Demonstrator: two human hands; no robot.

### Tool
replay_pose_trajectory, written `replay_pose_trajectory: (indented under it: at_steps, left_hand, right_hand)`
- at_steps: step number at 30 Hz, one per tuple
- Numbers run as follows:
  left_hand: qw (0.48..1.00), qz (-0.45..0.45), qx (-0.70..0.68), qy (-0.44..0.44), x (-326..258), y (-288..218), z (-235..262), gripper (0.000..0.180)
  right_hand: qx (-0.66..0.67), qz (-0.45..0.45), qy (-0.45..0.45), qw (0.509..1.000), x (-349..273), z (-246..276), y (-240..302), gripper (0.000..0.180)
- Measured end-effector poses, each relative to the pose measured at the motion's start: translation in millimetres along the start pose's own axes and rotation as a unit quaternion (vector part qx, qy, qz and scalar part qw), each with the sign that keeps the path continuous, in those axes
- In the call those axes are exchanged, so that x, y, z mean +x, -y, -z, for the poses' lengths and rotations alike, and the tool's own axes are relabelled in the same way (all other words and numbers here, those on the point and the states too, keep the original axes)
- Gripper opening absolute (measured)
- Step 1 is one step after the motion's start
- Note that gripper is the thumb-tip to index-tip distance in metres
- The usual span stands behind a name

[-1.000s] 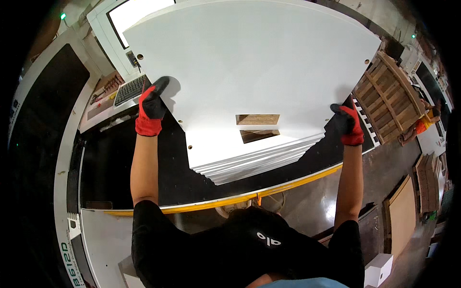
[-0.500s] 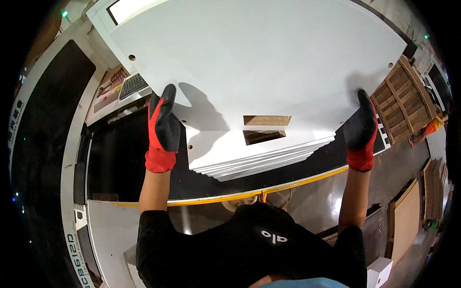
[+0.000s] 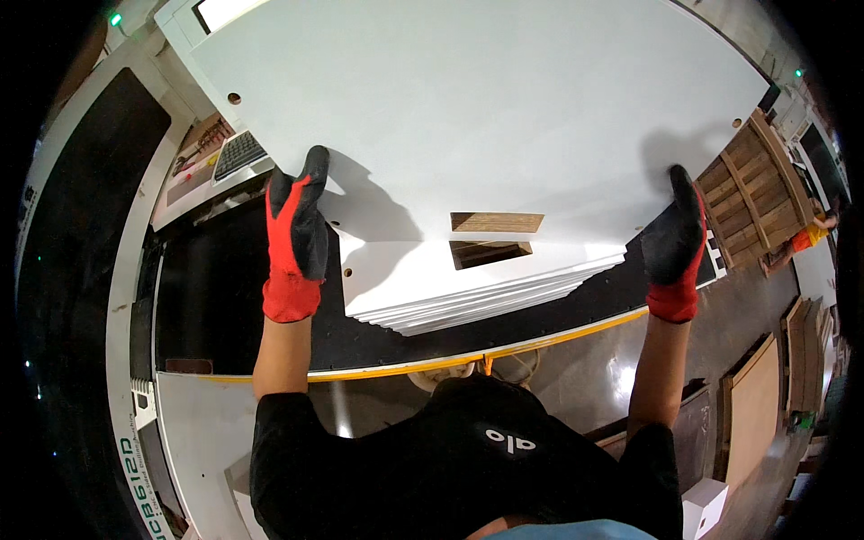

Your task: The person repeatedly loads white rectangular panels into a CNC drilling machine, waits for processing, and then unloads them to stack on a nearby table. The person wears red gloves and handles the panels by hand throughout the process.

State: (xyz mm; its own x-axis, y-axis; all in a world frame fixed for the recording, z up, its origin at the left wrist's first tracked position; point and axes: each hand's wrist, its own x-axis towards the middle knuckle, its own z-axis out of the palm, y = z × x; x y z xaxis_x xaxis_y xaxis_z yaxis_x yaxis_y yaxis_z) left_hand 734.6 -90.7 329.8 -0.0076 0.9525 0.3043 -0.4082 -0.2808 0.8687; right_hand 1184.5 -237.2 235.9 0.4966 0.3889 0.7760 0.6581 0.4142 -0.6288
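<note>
A large white panel (image 3: 477,108) stands tilted up in front of me, with round holes near its edges and a rectangular cutout low in the middle. My left hand (image 3: 297,225), in a red and black glove, grips its left edge, thumb on the near face. On the right edge my gloved right hand (image 3: 675,238) does the same, its other fingers hidden behind the panel. Beneath lies a stack of similar white panels (image 3: 405,290), its edges slightly fanned. The raised panel's lower edge meets or nearly meets the stack's top; I cannot tell which.
The stack rests on a black machine bed (image 3: 234,297) with a yellow front rail (image 3: 414,368). A keyboard (image 3: 238,155) sits at the left. To the right are a wooden pallet (image 3: 756,189), leaning boards (image 3: 751,405), a white box (image 3: 705,506) and another person's arm (image 3: 823,221).
The panel has tipped slightly toward me and its left side has shifted a little left, my left hand moving with it. Both hands keep their hold.
</note>
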Motion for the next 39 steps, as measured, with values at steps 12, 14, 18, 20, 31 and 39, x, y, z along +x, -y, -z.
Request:
replay_pose_trajectory:
  at_steps: [12,14,18,20,31,39]
  left_hand:
    - [0.994,-0.029,-0.102,-0.004,60.4,42.6,49.0,0.061]
    - [0.997,-0.054,-0.061,-0.003,65.1,54.8,44.3,0.062]
    - [0.993,-0.114,0.016,-0.037,68.7,62.3,62.7,0.063]
    - [0.989,-0.136,0.036,-0.049,72.9,69.6,62.6,0.064]
    - [0.89,-0.387,0.237,-0.028,92.0,88.3,27.7,0.067]
    - [0.867,-0.409,0.215,0.185,-67.1,163.5,-72.4,0.066]
  right_hand:
    - [0.488,-0.224,0.045,0.842,60.7,-6.7,21.7,0.072]
    - [0.446,-0.157,0.074,0.878,48.6,-17.2,8.9,0.068]
    - [0.368,-0.163,0.075,0.912,39.3,-40.1,27.6,0.065]
    - [0.34,-0.169,0.095,0.92,35.1,-35.9,9.3,0.063]
    - [0.051,-0.066,0.104,0.991,32.6,-47.2,0.5,0.048]
    - [0.009,-0.063,0.012,0.998,-7.5,-61.9,118.8,0.046]
